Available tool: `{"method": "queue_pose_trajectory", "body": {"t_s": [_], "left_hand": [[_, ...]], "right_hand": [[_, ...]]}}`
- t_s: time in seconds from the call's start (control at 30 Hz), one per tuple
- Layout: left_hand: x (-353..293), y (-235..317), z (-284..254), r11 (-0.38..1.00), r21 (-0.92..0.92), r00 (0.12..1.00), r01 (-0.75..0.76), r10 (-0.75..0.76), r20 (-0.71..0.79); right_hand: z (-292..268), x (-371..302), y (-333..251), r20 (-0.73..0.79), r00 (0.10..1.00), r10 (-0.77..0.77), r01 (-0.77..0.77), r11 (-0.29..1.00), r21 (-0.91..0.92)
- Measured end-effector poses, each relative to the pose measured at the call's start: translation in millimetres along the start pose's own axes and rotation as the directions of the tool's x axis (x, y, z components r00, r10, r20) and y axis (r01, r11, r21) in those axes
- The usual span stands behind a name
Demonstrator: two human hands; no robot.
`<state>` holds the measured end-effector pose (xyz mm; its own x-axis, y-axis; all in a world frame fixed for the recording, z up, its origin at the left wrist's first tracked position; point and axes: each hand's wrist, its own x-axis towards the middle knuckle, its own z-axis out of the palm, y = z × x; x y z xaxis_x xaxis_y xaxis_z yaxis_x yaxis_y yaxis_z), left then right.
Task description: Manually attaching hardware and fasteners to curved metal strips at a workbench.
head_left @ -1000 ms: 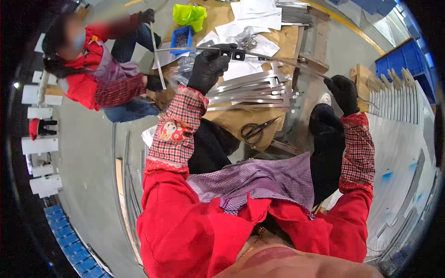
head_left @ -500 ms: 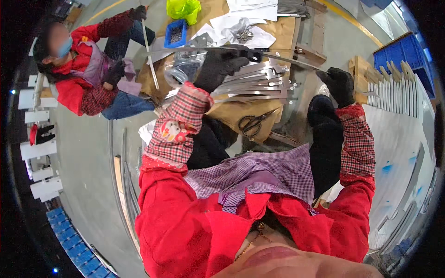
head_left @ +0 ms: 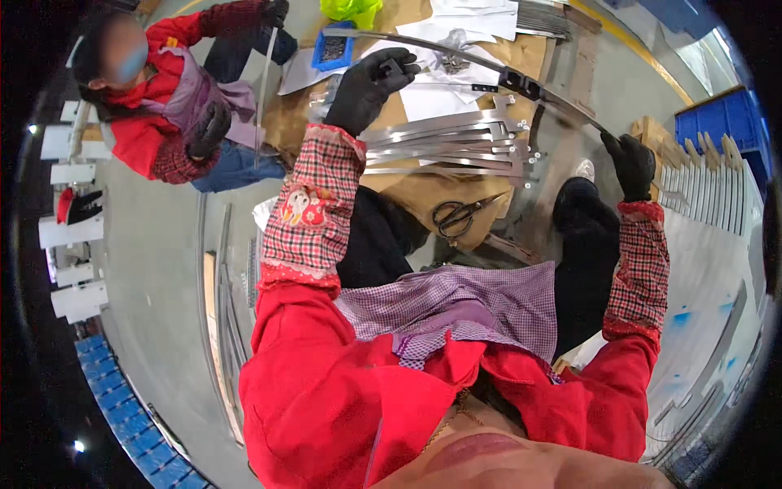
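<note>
- A long curved metal strip [head_left: 456, 46] arcs above the floor, spanning from the left hand to the right hand.
- A stack of similar metal strips [head_left: 444, 145] lies on brown cardboard [head_left: 423, 191] below it.
- A co-worker [head_left: 175, 114] in red sits to the left, holding a thin strip upright.
- The left hand [head_left: 368, 85], black-gloved, has its grip closed around the strip's near end.
- The right hand [head_left: 631, 163] seems clamped on the far end, though distortion blurs it.
- Black scissors [head_left: 463, 216] rest on the cardboard.

Cardboard sheet [head_left: 423, 191] on floor w/ metal strips [head_left: 444, 147], scissors [head_left: 460, 216], papers [head_left: 444, 98].
</note>
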<state>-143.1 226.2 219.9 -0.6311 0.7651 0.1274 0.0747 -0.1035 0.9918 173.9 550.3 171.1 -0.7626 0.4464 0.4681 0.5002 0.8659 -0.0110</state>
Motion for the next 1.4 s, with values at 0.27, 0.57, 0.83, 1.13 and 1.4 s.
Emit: {"method": "queue_pose_trajectory", "body": {"t_s": [0.27,0.57,0.83,1.13,1.4], "left_hand": [[-6,8,-13,0.994,0.066,0.981,0.089,-0.076,-0.18],[1,-16,-27,0.881,-0.457,0.967,-0.124,0.005,-0.253],[1,-21,-50,0.983,-0.122,0.964,-0.138,0.104,-0.245],[0,-16,-67,0.713,-0.698,0.988,-0.068,-0.049,-0.147],[-1,-35,-107,0.532,-0.846,0.999,-0.02,0.032,-0.003]], "right_hand": [[6,-6,12,0.009,1.0,-0.003,0.003,0.999,-0.044],[5,-8,11,0.035,0.999,0.041,-0.038,0.997,-0.073],[5,-7,15,0.003,1.0,-0.015,0.015,0.999,-0.029],[2,-10,16,0.036,0.999,0.011,-0.009,0.999,-0.053],[5,-10,13,0.003,0.999,-0.043,0.043,0.997,-0.068]]}}
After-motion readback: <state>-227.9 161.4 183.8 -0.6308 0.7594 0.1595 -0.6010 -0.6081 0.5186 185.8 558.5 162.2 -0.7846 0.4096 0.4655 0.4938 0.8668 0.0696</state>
